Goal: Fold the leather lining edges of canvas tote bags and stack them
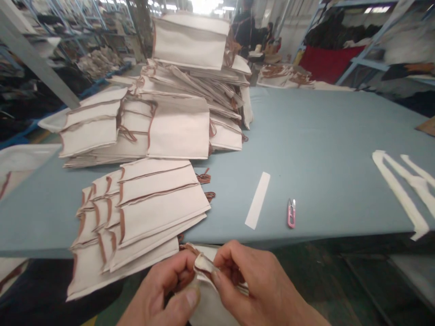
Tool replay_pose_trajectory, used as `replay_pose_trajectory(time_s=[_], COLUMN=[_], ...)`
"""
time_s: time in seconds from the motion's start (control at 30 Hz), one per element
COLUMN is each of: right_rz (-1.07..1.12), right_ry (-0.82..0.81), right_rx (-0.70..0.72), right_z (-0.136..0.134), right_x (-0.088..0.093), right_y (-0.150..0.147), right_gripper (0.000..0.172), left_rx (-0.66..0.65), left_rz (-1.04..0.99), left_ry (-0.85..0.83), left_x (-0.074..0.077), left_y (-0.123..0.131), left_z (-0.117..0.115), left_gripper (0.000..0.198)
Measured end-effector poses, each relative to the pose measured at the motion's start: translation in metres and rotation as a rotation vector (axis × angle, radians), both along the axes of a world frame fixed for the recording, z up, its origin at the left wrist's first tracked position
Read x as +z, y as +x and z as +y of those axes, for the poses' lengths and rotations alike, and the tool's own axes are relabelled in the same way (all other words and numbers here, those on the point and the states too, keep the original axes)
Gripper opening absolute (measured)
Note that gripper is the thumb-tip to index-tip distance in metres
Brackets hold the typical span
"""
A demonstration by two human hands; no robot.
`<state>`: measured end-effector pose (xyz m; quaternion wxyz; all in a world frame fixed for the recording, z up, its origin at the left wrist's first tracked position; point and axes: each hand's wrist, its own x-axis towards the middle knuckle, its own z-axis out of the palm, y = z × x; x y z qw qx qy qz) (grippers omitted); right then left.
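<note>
Left hand (165, 290), right hand (258, 280) pinch one cream bag (208, 299), bottom cut off; one thread snips (291, 216); piled bags (180, 129) uncountable.

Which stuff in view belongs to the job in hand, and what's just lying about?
Likely job:
cream fabric piece, held by left hand and right hand
similar brown-edged stacks
pink snips, perhaps; untouched

Apparently lying about:
pale strip
cream bands, far right
red cloth, background
</note>
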<state>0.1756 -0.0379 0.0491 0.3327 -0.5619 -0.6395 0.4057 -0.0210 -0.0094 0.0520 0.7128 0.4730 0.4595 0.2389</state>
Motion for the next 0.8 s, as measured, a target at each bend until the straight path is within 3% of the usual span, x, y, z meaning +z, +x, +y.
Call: replay_pose_trajectory(time_s=[0.07, 0.17, 0.3, 0.5, 0.67, 0.8], right_rz=[-0.148, -0.281, -0.344, -0.255, -0.161, -0.177], right_ry=[0.283, 0.408, 0.361, 0.232, 0.111, 0.074], right_rx=[-0.046, -0.006, 0.038, -0.062, -0.157, -0.139], right_z=[-0.005, -0.009, -0.009, -0.019, -0.029, -0.032], right_x=[-0.008, -0.015, -0.013, -0.022, -0.032, -0.036], right_y=[-0.002, -0.002, 0.004, -0.003, -0.014, -0.018], right_gripper=[0.012, 0.013, 0.013, 0.016, 0.017, 0.023], left_rx=[0.037, 0.059, 0.044, -0.019, 0.107, 0.221], left_rz=[0.014, 0.022, 0.070, 0.138, 0.259, 0.314], left_ry=[-0.012, -0.049, -0.031, 0.077, 0.338, 0.474], left_x=[0.003, 0.006, -0.004, -0.016, -0.012, -0.022], left_y=[0.007, 0.017, 0.018, 0.010, 0.020, 0.021], left_z=[0.001, 0.003, 0.004, -0.004, -0.016, -0.030], left_gripper=[0.044, 0.036, 0.037, 0.036, 0.038, 0.038])
